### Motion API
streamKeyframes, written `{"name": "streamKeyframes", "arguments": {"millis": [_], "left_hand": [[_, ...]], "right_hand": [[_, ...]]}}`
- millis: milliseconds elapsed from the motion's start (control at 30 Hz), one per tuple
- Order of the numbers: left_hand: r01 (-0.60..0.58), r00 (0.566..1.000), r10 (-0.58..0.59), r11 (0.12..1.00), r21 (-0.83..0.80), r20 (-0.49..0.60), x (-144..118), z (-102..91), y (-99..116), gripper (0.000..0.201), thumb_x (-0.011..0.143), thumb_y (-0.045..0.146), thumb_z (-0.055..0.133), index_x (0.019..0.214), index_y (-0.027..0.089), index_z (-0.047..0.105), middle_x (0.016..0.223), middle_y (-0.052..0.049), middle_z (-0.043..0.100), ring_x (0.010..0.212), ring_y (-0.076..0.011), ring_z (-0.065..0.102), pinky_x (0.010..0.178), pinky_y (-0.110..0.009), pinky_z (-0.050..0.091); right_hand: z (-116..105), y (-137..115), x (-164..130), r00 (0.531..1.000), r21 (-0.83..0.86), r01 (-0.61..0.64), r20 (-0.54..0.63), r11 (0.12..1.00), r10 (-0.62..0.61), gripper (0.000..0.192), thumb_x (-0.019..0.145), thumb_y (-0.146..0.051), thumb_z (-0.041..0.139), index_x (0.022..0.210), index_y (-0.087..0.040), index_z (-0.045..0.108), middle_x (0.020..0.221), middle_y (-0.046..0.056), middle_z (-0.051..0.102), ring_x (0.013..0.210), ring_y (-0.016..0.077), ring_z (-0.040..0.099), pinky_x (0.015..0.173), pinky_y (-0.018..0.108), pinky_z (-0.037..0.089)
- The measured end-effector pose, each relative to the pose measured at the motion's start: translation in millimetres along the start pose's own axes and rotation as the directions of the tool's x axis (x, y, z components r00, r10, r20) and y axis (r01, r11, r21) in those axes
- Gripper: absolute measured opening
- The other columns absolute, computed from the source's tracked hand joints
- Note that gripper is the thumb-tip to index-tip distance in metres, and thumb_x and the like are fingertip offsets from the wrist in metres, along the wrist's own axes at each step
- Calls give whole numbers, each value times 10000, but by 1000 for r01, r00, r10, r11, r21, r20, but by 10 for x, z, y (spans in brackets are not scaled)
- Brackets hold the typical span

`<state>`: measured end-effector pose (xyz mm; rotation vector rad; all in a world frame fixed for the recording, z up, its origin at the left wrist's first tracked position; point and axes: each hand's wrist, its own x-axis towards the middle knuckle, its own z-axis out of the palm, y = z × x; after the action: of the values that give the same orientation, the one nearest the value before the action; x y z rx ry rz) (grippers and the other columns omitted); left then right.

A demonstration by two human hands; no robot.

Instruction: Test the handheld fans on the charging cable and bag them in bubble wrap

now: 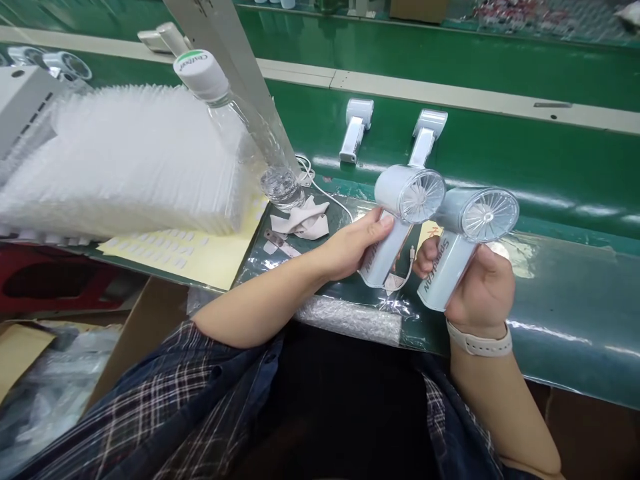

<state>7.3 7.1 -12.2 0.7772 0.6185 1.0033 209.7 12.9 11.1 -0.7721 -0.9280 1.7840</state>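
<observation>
Fan one: up above the green table, in the left hand. The thumb presses on the handle, just under the round top. The other fingers go behind, so I cannot see their tips.
Fan two: up in the right hand. The fingers curl tight round the handle, with tips on its left side and thumb on its right.
Step now: it looks like holding both fans side by side, maybe to check them. Both blade sides face the person. The round tops look very close; I cannot tell if they touch.
Next move: it seems to need slow, soft hands. To free one hand, its fan would have to go down gently while the other fingers hold on.
Far fans: one and another lie past the fingers of both hands.
White cord: shows between the left fingers and the right fingers.
Cloth: lies to the left of the left fingers, near the bottle.
</observation>
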Motion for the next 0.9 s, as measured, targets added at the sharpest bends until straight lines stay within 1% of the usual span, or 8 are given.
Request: {"name": "streamKeyframes", "arguments": {"millis": [133,267,367,467,567,667,767,900], "left_hand": [[-14,999,11,997,-79,-32,31,-35,16,649,834,536,780,1306,226,459,1041,-64,724,868,-230,745,761,-377,613],[-57,998,57,998,-7,-7,8,-41,99,613,836,436,836,1274,218,466,1164,-101,742,1027,-268,776,860,-400,617],[-83,996,82,995,48,17,-20,-39,129,605,817,443,895,1203,222,485,1148,-97,762,1078,-269,772,923,-411,602],[-111,994,110,992,63,21,-17,-42,102,676,715,500,973,1080,227,474,1095,-74,774,1033,-233,770,929,-383,589],[-120,993,120,991,56,3,6,-40,62,733,662,559,990,1043,231,457,1067,-52,768,966,-198,769,893,-348,585],[-111,993,113,992,58,-26,21,-27,40,738,668,614,967,1030,233,449,1015,-30,758,896,-178,760,785,-301,567],[-89,994,93,994,69,-57,24,-8,33,748,654,652,957,1011,232,451,938,-10,741,812,-159,737,682,-265,522],[-76,994,79,996,47,-69,23,8,38,740,646,635,969,994,219,465,884,5,724,771,-134,712,660,-244,504]], "right_hand": [[-50,10,25,996,-79,70,-43,994,-74,339,904,-574,659,974,-246,705,867,49,664,669,197,598,544,341,513],[-90,-2,25,985,-70,146,-82,987,-152,279,863,-522,721,1012,-286,724,873,25,652,755,218,642,512,323,534],[-107,9,17,963,-121,217,-134,969,-232,273,869,-504,726,1016,-276,759,891,34,688,788,223,680,610,362,612],[-111,50,20,934,-181,258,-204,949,-293,306,909,-529,689,1040,-267,777,957,56,724,870,256,719,780,459,657],[-103,88,33,922,-202,272,-226,941,-315,275,954,-470,649,1125,-297,778,1011,52,745,948,285,743,863,526,653],[-91,106,42,927,-191,265,-219,945,-305,234,978,-397,644,1162,-325,770,1014,29,762,919,270,757,840,508,652],[-79,115,45,932,-211,227,-235,951,-275,219,994,-400,650,1148,-296,766,989,30,776,864,248,758,764,444,645],[-82,134,48,936,-212,188,-259,959,-240,228,975,-391,644,1077,-238,778,946,49,788,821,258,761,719,427,641]]}}
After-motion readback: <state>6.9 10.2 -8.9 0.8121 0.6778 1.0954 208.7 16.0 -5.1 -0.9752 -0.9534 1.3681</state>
